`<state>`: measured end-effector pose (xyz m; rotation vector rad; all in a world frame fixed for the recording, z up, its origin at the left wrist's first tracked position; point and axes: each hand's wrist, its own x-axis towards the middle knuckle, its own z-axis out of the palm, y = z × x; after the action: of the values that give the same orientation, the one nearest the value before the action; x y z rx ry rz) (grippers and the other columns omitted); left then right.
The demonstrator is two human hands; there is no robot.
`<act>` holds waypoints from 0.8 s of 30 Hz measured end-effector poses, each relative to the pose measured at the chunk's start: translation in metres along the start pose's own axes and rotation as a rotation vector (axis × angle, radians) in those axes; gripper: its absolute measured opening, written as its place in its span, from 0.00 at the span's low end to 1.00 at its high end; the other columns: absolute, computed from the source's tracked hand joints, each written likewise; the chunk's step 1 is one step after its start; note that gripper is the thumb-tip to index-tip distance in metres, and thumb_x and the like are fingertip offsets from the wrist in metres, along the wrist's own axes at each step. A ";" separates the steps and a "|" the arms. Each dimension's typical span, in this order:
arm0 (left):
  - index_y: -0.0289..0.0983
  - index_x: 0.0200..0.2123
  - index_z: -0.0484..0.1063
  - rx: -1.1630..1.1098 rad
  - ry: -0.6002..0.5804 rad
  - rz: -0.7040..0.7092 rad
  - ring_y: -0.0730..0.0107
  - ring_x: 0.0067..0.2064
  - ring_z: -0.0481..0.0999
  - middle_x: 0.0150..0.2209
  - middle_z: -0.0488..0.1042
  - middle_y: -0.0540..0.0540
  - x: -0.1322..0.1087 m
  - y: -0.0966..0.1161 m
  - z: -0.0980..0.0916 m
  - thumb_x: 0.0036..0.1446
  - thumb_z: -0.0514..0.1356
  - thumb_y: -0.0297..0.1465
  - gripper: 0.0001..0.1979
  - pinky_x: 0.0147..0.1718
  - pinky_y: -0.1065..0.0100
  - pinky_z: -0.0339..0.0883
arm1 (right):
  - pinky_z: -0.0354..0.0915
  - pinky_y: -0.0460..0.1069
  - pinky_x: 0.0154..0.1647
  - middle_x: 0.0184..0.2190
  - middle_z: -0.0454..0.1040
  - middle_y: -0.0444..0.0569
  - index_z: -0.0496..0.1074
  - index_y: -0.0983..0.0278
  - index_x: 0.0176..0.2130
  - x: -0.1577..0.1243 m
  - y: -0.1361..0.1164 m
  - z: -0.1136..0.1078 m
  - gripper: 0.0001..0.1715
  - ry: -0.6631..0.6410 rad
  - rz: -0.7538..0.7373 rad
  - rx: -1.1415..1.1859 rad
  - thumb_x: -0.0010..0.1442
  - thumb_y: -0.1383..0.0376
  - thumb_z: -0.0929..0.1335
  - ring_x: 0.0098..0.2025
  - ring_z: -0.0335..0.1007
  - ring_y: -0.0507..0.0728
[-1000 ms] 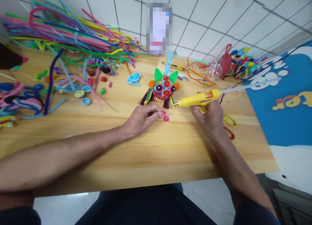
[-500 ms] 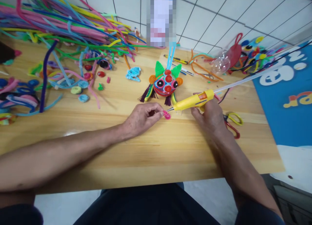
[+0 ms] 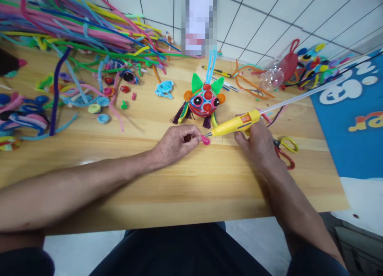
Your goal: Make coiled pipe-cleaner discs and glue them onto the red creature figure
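Observation:
Between the thumb and forefinger of my left hand is a small pink pipe-cleaner coil, pinched at its left edge. My right hand is wrapped round the handle of a yellow glue gun; a long clear glue stick runs out of its back. The metal nozzle points left and meets the upper part of the pink coil, or lies just above it. Behind my hands sits a colourful animal-head figure with green ears, black eyes and dark tassels.
Scissors with yellow and red handles lie beside my right wrist. A heap of pipe cleaners fills the back left. A blue pipe-cleaner piece, a yellow cutter and a blue printed sheet are also on the table.
The glue gun has shifted slightly left, its nozzle now further over the pink coil. My left hand keeps its pinch, almost unmoved.

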<state>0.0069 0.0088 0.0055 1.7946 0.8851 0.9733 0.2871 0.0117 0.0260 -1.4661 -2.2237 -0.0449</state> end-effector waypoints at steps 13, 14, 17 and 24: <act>0.36 0.34 0.79 0.020 -0.011 -0.003 0.75 0.26 0.65 0.25 0.73 0.51 0.000 0.000 0.000 0.64 0.60 0.29 0.08 0.25 0.72 0.57 | 0.75 0.65 0.51 0.47 0.79 0.58 0.72 0.60 0.53 -0.002 0.001 0.000 0.18 0.012 -0.018 0.009 0.63 0.64 0.67 0.50 0.77 0.68; 0.36 0.34 0.79 0.023 -0.010 0.001 0.75 0.26 0.65 0.26 0.74 0.51 0.000 0.000 0.000 0.64 0.61 0.28 0.08 0.25 0.72 0.57 | 0.75 0.65 0.50 0.46 0.79 0.58 0.72 0.61 0.53 -0.002 0.001 0.001 0.18 0.011 -0.024 0.003 0.63 0.64 0.67 0.50 0.77 0.68; 0.37 0.34 0.79 0.036 -0.007 0.009 0.74 0.26 0.66 0.26 0.74 0.50 -0.001 -0.001 0.000 0.64 0.61 0.29 0.08 0.26 0.71 0.58 | 0.75 0.64 0.48 0.45 0.79 0.58 0.73 0.61 0.51 -0.002 0.003 0.002 0.17 0.004 -0.015 -0.009 0.63 0.63 0.67 0.48 0.77 0.68; 0.36 0.34 0.80 0.036 -0.015 0.011 0.74 0.27 0.68 0.28 0.78 0.49 -0.001 -0.002 0.000 0.65 0.60 0.29 0.08 0.26 0.72 0.59 | 0.75 0.63 0.49 0.45 0.80 0.58 0.73 0.60 0.52 -0.003 0.003 0.000 0.18 0.031 -0.014 -0.011 0.63 0.63 0.67 0.49 0.77 0.68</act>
<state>0.0060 0.0090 0.0039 1.8366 0.8890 0.9554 0.2906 0.0107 0.0246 -1.4465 -2.2124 -0.0840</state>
